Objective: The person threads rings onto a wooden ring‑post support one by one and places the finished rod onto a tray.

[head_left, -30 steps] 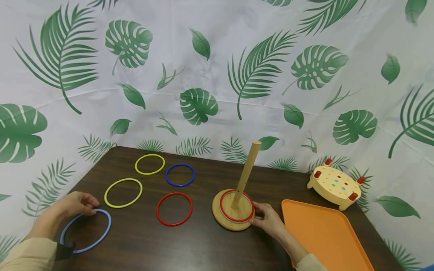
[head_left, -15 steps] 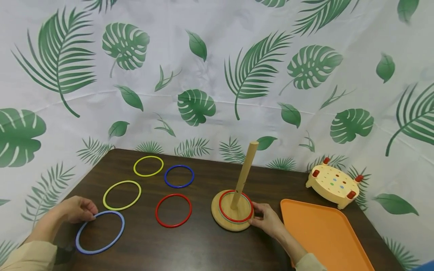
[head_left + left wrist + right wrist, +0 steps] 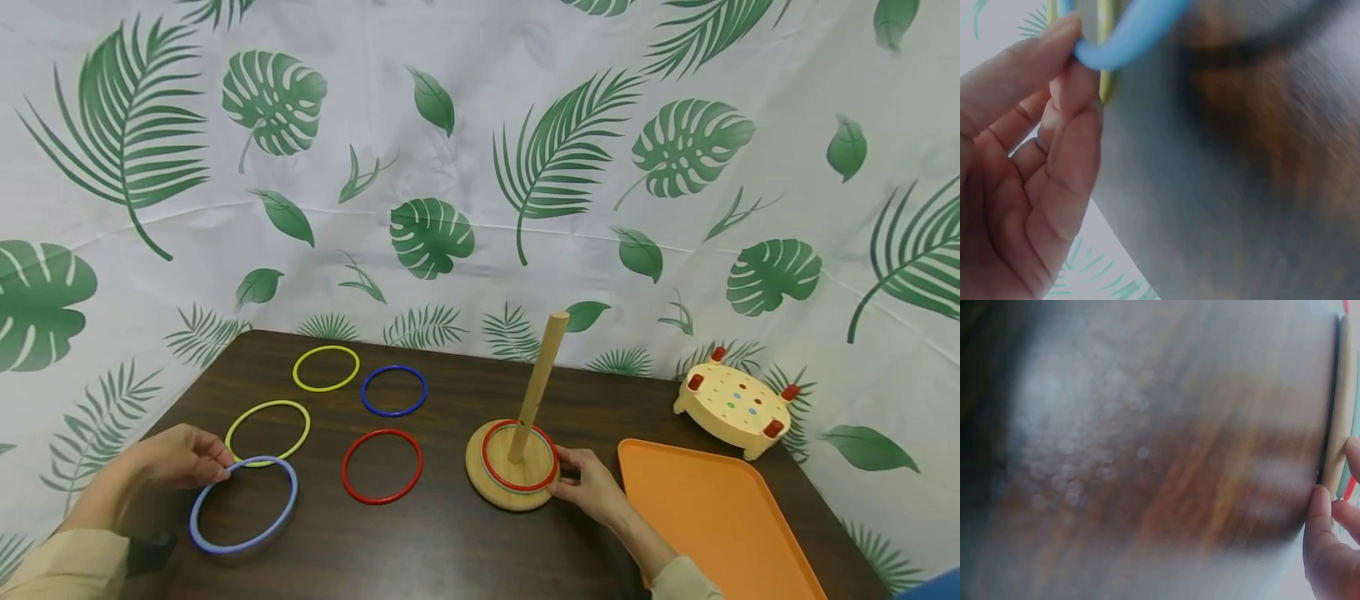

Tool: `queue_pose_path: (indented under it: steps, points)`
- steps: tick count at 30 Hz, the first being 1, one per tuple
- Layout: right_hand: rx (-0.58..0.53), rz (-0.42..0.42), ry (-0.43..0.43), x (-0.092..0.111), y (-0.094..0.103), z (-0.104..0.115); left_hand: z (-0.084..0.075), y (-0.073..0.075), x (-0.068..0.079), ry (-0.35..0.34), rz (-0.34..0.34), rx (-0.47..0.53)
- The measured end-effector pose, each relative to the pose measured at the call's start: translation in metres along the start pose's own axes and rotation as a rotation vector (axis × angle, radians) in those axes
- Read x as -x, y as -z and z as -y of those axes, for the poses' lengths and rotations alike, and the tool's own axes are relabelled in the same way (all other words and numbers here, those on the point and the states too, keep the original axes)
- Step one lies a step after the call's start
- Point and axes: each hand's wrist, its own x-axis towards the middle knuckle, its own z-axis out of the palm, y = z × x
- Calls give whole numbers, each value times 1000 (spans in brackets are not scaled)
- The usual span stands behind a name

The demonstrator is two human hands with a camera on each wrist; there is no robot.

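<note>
My left hand (image 3: 176, 458) pinches a light blue ring (image 3: 240, 547) between thumb and fingertips, holding it by its far left edge. In the left wrist view the ring (image 3: 1129, 44) sits between thumb and index finger, raised over the blurred table. A wooden peg stand (image 3: 542, 379) rises from a round base (image 3: 483, 479) right of centre. Around its post lie a red ring (image 3: 485, 454) and a teal one mostly hidden under it. My right hand (image 3: 596, 492) grips the base's right edge; the right wrist view shows thumb and fingers at the rim (image 3: 1340, 406).
Two yellow rings (image 3: 309, 425), a dark blue ring (image 3: 426, 392) and a red ring (image 3: 421, 467) lie on the dark table (image 3: 420, 550). At right are an orange tray (image 3: 697, 508) and a cream pegboard (image 3: 735, 404) with red pegs. A leaf-print cloth (image 3: 450, 125) hangs behind.
My left hand has moved right with the light blue ring, which has come up off the table. The right hand stays on the stand's base.
</note>
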Motion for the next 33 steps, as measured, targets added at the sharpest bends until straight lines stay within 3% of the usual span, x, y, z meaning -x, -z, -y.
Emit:
queue_pose_path:
  steps: [3, 8, 16, 22, 33]
  points:
    - [-2, 6, 13, 0, 0, 0, -12, 0, -6, -33, -12, -6]
    - [-19, 19, 36, 0, 1, 0, -38, -4, -18, -20, -79, 15]
    - [-16, 8, 17, 0, 0, -1, -81, -13, -43, -16, -174, 130]
    - [-15, 9, 12, 0, -1, -2, -118, -24, -59, -85, -202, 279]
    - [-19, 43, 48, -2, 2, -2, -191, -48, -81, -196, -242, 392]
